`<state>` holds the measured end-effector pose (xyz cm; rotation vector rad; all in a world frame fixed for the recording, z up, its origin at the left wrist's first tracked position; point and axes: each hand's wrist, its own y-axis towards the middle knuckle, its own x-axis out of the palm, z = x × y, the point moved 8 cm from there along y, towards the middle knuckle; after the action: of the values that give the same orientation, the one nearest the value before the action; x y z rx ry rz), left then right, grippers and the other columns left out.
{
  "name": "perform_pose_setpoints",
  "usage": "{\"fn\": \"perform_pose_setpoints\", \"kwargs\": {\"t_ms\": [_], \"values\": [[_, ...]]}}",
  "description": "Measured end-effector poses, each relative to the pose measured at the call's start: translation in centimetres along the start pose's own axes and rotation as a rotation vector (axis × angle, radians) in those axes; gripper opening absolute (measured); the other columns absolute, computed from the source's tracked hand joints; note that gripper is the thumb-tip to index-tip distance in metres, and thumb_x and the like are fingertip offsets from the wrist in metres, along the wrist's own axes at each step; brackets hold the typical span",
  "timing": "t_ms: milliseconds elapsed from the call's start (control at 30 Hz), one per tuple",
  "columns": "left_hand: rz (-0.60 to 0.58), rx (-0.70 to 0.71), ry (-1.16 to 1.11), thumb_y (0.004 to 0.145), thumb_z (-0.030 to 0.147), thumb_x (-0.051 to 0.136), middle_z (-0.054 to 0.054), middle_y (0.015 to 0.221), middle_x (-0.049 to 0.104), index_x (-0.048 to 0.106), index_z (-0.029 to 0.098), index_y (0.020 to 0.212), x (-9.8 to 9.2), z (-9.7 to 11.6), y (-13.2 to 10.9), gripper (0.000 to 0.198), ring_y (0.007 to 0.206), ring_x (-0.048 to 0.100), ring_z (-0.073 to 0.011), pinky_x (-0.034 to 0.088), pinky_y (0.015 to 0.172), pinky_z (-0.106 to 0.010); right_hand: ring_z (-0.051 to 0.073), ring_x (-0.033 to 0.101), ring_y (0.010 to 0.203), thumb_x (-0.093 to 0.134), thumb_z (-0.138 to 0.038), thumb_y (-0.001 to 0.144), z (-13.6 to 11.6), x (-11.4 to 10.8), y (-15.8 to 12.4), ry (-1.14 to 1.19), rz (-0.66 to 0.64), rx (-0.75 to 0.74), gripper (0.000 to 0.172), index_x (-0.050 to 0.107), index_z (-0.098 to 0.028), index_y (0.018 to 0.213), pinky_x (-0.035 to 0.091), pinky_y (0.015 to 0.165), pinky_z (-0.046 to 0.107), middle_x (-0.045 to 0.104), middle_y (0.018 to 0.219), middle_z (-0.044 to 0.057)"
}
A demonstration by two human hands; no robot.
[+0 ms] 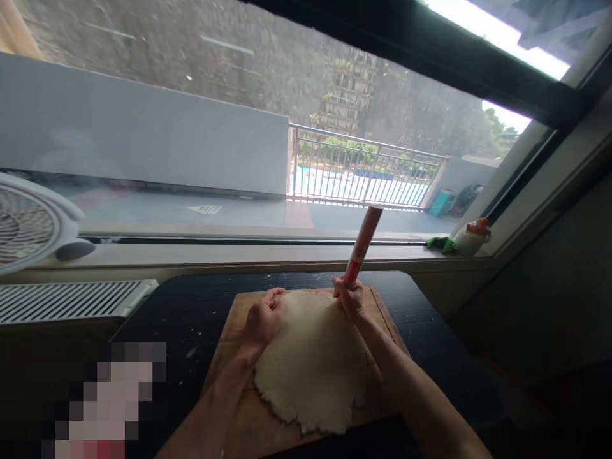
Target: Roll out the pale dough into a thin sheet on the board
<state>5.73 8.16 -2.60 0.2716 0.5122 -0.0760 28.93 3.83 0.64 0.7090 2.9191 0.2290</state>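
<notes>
A large, flat sheet of pale dough (310,357) with a ragged near edge lies across a wooden board (229,357). My right hand (351,298) is wrapped round the lower end of a rolling pin (364,242), a straight reddish-brown cylinder with a red and white band. The pin stands nearly upright, leaning right, above the far right edge of the dough. At the far left edge of the sheet is my left hand (268,312), its fingers curled inward. Whether those fingers pinch the dough or anything else is hidden.
Under the board is a black table (176,325) with white specks. Beyond it runs a windowsill (229,256), with a white fan (43,220) at left and a white bottle (472,239) beside a green cloth (440,244) at right. A radiator (71,301) stands left.
</notes>
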Motion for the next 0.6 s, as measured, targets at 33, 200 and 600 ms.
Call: {"fn": "perform_pose_setpoints", "kwargs": {"t_ms": [33,200,600], "values": [[0.002,0.006,0.0,0.08,0.037,0.045,-0.004,0.086,0.069,0.058,0.018,0.108,-0.1,0.0,-0.1,0.036,0.074,0.064,-0.0174,0.047,0.065,-0.023,0.005,0.033,0.034,0.054,-0.049,0.071,-0.2,-0.3,0.0,-0.027,-0.025,0.014,0.033,0.043,-0.019,0.06,0.025,0.035,0.019,0.041,0.044,-0.007],[0.228,0.16,0.101,0.081,0.029,0.043,-0.007,0.098,0.064,0.06,0.016,0.099,-3.2,2.5,-0.8,0.028,0.091,0.059,-0.0195,0.045,0.084,-0.03,0.007,0.035,0.032,0.061,-0.047,0.067,-1.1,-6.0,-2.6,-0.194,-0.141,0.088,0.03,0.052,-0.019,0.075,0.022,0.034,0.019,0.045,0.043,-0.008],[-0.38,0.567,0.368,0.084,0.029,0.043,-0.014,0.109,0.061,0.062,0.015,0.1,15.6,16.3,2.1,0.028,0.114,0.049,-0.0254,0.033,0.1,-0.039,0.022,0.055,0.089,0.038,-0.032,0.087,-0.3,-10.1,-14.0,-1.232,-0.148,-0.296,0.036,0.046,-0.028,0.121,0.044,0.074,0.031,0.058,0.098,0.008]]}}
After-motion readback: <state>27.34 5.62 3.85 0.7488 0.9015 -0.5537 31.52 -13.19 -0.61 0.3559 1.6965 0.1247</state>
